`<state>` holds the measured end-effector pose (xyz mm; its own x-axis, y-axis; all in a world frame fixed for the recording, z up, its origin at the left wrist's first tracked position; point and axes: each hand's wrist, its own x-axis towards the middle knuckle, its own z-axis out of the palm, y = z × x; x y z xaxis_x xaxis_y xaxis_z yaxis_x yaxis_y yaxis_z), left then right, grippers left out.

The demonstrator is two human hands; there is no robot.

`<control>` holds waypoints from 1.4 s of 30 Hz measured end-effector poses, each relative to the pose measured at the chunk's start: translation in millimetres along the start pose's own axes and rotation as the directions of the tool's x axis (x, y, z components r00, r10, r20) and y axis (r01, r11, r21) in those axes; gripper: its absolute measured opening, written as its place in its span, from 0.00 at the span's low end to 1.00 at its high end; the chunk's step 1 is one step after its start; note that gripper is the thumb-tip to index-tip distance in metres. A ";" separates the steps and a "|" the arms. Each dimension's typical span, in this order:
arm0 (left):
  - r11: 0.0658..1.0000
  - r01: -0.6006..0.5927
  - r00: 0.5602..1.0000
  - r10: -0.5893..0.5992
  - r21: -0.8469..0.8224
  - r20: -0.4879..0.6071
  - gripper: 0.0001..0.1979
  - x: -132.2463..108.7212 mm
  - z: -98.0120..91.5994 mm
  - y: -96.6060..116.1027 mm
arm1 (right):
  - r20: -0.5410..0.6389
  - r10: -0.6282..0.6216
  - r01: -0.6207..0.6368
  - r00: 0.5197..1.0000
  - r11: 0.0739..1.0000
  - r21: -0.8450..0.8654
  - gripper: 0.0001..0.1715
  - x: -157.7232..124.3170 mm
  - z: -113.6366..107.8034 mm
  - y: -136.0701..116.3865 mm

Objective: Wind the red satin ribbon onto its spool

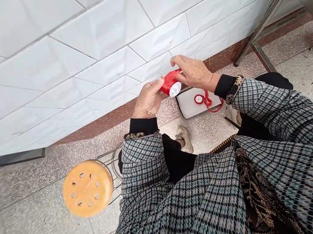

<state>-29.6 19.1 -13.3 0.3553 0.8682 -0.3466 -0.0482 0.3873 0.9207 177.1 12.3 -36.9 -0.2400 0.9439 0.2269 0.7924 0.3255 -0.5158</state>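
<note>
A spool of red ribbon with a white printed end label is up in front of the tiled wall. My left hand grips it from the left, thumb on top. At its right side, my right hand pinches the ribbon's loose end, which is drawn a little off the roll. Below my hands, a dark-rimmed tray with a white bottom lies on the floor. In it are a small red ribbon roll with a white centre and a loose red ribbon strip that hangs over the tray's edge.
A round orange stool with holes in its seat and wire legs stands at the lower left. To the upper right is a metal table frame. The white tiled wall rises close in front, above the speckled floor.
</note>
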 end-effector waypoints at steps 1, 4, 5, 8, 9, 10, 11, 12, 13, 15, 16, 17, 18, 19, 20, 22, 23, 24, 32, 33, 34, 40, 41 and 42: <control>1.000 0.002 1.000 -0.001 -0.012 0.007 0.19 -0.7 -1.0 0.3 | 0.010 -0.011 0.011 1.000 1.000 -0.022 0.18 -1.4 -2.4 -1.1; 0.999 -0.005 1.000 0.006 -0.034 0.009 0.18 -1.9 -4.2 0.2 | 0.053 -0.062 0.066 0.997 0.995 -0.079 0.17 -4.3 -7.0 -1.4; 0.999 -0.008 1.000 0.008 -0.038 0.008 0.17 -2.0 -5.3 -0.2 | 0.070 -0.079 0.085 0.994 0.992 -0.092 0.17 -4.9 -7.9 -0.8; 0.999 -0.014 1.000 0.014 -0.050 0.005 0.17 -2.6 -7.6 -2.1 | 0.111 -0.117 0.129 0.987 0.986 -0.104 0.14 -5.5 -9.2 2.1; 0.998 -0.015 1.000 0.015 -0.058 0.002 0.16 -3.1 -8.0 -2.7 | 0.114 -0.130 0.141 0.985 0.985 -0.099 0.13 -5.3 -9.4 3.3; 0.998 -0.015 1.000 0.015 -0.066 -0.001 0.16 -3.8 -8.0 -3.2 | 0.110 -0.144 0.154 0.983 0.984 -0.093 0.13 -4.9 -9.4 4.6; 0.997 -0.013 1.000 0.013 -0.072 -0.004 0.16 -4.6 -7.9 -3.4 | 0.101 -0.159 0.168 0.982 0.982 -0.088 0.12 -4.3 -9.2 6.1; 0.997 -0.011 1.000 0.011 -0.074 -0.008 0.16 -5.6 -7.6 -3.5 | 0.089 -0.172 0.180 0.981 0.980 -0.087 0.12 -3.5 -8.9 7.8; 0.997 -0.009 1.000 0.008 -0.071 -0.011 0.17 -6.6 -7.3 -3.3 | 0.074 -0.179 0.185 0.981 0.979 -0.087 0.11 -2.6 -8.3 9.6; 0.999 -0.006 1.000 0.006 -0.054 -0.014 0.17 -8.5 -6.7 -2.6 | 0.041 -0.170 0.173 0.985 0.981 -0.088 0.11 -1.0 -6.4 13.5; 0.999 -0.008 1.000 0.008 -0.048 -0.010 0.17 -9.3 -6.5 -2.2 | 0.025 -0.155 0.156 0.988 0.984 -0.087 0.11 -0.3 -5.0 15.4; 0.999 -0.011 1.000 0.011 -0.046 -0.001 0.17 -9.9 -6.3 -1.7 | 0.010 -0.133 0.133 0.991 0.987 -0.085 0.12 0.3 -3.4 17.3; 0.999 -0.013 1.000 0.013 -0.047 0.012 0.17 -10.5 -6.1 -1.4 | -0.002 -0.107 0.107 0.994 0.991 -0.082 0.12 0.8 -1.7 19.0; 0.999 -0.015 1.000 0.016 -0.050 0.024 0.17 -11.1 -5.7 -1.1 | -0.013 -0.082 0.081 0.997 0.994 -0.077 0.13 1.3 0.2 20.4; 0.999 -0.016 0.999 0.018 -0.052 0.036 0.18 -11.6 -5.2 -0.9 | -0.020 -0.059 0.057 0.998 0.996 -0.071 0.14 1.9 2.1 21.7; 0.999 -0.019 0.998 0.022 -0.046 0.062 0.19 -12.6 -3.3 -1.3 | -0.021 -0.011 0.010 1.000 0.998 -0.056 0.14 3.4 5.4 23.4; 0.999 -0.020 0.996 0.024 -0.039 0.081 0.19 -13.0 -1.9 -2.0 | -0.010 0.015 -0.016 1.000 0.999 -0.049 0.15 4.4 6.6 23.9; 0.999 -0.022 0.994 0.025 -0.033 0.105 0.20 -13.4 -0.3 -3.0 | 0.008 0.043 -0.043 0.999 0.998 -0.044 0.15 5.4 7.6 24.1; 0.991 -0.129 0.967 0.130 -0.021 0.217 0.20 -14.8 13.5 -11.3 | 0.099 0.168 -0.172 0.981 0.984 0.039 0.12 9.7 3.0 16.8; 0.991 -0.132 0.966 0.132 -0.017 0.223 0.20 -15.3 14.4 -11.5 | 0.112 0.185 -0.192 0.976 0.980 0.052 0.13 9.7 1.4 15.2; 0.992 -0.126 0.965 0.125 -0.011 0.230 0.19 -15.8 15.4 -12.0 | 0.121 0.198 -0.207 0.973 0.976 0.064 0.13 9.8 -0.3 13.9; 0.998 -0.057 0.951 0.065 -0.033 0.301 0.20 -19.4 25.4 -22.9 | -0.029 0.140 -0.133 0.990 0.976 0.173 0.15 11.3 -4.2 19.0; 0.997 -0.061 0.955 0.073 -0.052 0.289 0.21 -20.1 27.5 -24.5 | -0.060 0.133 -0.120 0.989 0.976 0.184 0.15 11.6 -4.1 21.4; 0.996 -0.068 0.957 0.083 -0.063 0.277 0.21 -21.0 29.3 -25.3 | -0.085 0.131 -0.113 0.988 0.976 0.189 0.15 12.0 -4.2 23.9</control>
<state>-8.5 -18.0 -24.1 0.5945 0.7773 -0.2058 -0.1311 0.3462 0.9290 195.5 31.2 -43.0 -0.0857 0.9700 0.2274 0.6942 0.2218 -0.6847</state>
